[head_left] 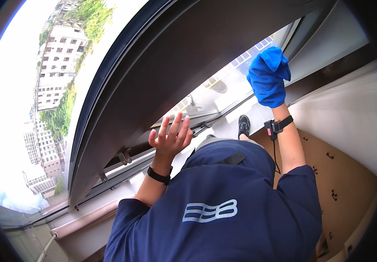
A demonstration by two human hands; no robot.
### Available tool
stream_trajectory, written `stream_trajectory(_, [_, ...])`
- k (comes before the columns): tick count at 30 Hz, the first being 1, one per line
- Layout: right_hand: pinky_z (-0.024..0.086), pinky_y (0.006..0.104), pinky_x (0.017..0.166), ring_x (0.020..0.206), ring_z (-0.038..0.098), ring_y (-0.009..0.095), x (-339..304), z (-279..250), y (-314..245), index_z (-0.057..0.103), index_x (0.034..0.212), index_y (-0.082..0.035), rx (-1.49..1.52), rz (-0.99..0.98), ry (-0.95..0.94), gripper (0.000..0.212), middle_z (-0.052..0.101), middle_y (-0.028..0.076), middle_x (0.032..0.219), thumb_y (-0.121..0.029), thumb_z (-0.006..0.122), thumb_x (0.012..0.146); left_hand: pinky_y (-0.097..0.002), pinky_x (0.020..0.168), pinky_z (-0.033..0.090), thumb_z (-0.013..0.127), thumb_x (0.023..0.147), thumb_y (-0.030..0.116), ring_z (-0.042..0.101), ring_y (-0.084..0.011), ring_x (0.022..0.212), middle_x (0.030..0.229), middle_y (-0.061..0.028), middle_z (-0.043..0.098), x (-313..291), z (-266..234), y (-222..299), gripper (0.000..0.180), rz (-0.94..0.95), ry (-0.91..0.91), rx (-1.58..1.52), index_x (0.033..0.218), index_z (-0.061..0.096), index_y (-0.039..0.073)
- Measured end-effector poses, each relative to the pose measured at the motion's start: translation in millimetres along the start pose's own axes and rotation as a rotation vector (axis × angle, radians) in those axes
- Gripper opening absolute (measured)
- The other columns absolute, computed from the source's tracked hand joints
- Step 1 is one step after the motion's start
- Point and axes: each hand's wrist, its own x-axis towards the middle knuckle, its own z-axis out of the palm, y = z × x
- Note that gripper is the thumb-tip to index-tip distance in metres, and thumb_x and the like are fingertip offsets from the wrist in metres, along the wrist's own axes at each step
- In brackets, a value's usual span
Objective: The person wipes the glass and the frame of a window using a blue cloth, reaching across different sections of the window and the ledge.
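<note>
A bright blue cloth [268,78] is bunched around my right hand [279,112], covering it down to the wrist. The fingers are hidden inside, and the cloth stays on the raised hand in front of the window glass. Held up beside the dark window frame [197,48], my left hand [171,135] is empty, its fingers apart. Whether its fingertips touch the frame, I cannot tell. A black band circles the left wrist, and a strap with a small black device [274,127] sits on the right forearm.
A metal window latch [125,157] and a lower rail lie left of my body. A pale curtain [337,102] hangs at the right, above a tan surface [345,170] with small dark marks. My black shoe [244,125] stands on a light surface; buildings [60,65] show outside.
</note>
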Motion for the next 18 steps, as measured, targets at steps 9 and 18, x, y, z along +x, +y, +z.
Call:
stream_trajectory(9, [0.039,0.0298,0.063,0.065,0.043,0.014,-6,-60,68,0.050,0.076,-0.017,0.213,-0.284,0.026,0.016,0.043,0.002,0.070,-0.027,0.055,0.087,-0.0436,0.112,0.017,0.047,0.093,0.039,0.055,-0.0146,0.121,0.125,0.0107,0.063,1,1,-1,0.033,-0.004,0.002,0.034,0.122,0.059,0.031])
stream_trajectory(18, [0.035,0.0426,0.051,0.045,0.042,0.027,-16,-35,117,0.050,0.048,-0.009,2.578,-0.325,0.354,0.033,0.043,0.015,0.047,-0.031,0.057,0.071,-0.0409,0.113,0.017,0.042,0.095,0.038,0.056,-0.0094,0.119,0.127,0.0124,0.062,-2,-7,-6,0.034,0.007,0.016,-0.043,0.123,0.059,0.030])
